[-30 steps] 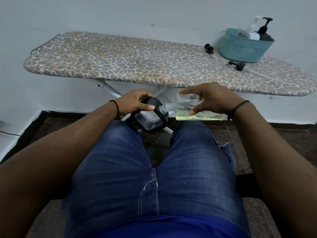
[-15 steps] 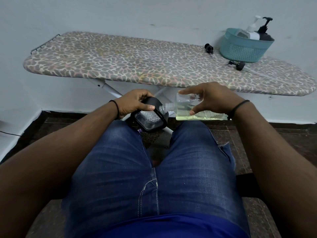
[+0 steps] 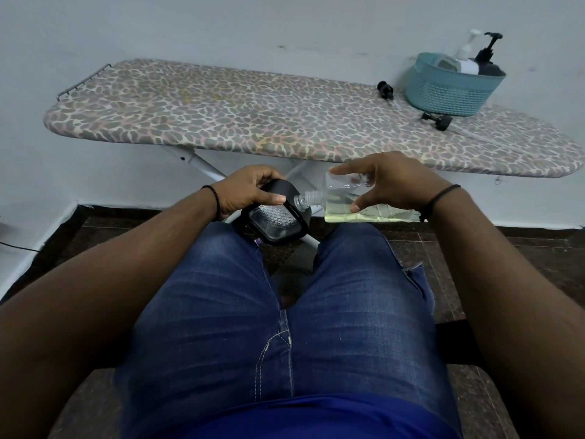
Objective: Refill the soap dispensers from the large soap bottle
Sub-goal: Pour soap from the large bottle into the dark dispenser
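Right hand (image 3: pixel 392 182) grips clear rectangular soap bottle (image 3: pixel 345 204) tipped sideways, neck meeting black-framed clear dispenser (image 3: pixel 275 217) clasped by left hand (image 3: pixel 250 190).

It looked like a room in a home, perhaps a laundry corner. An ironing board (image 3: pixel 253 115) with a leopard-print cover stood against a plain painted wall (image 3: pixel 221 23); a teal plastic basket (image 3: pixel 449 90) of pump bottles sat near its right end, above a dark tiled floor (image 3: pixel 506 248).

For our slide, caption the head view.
Right hand tips clear soap bottle into black dispenser held by left hand.
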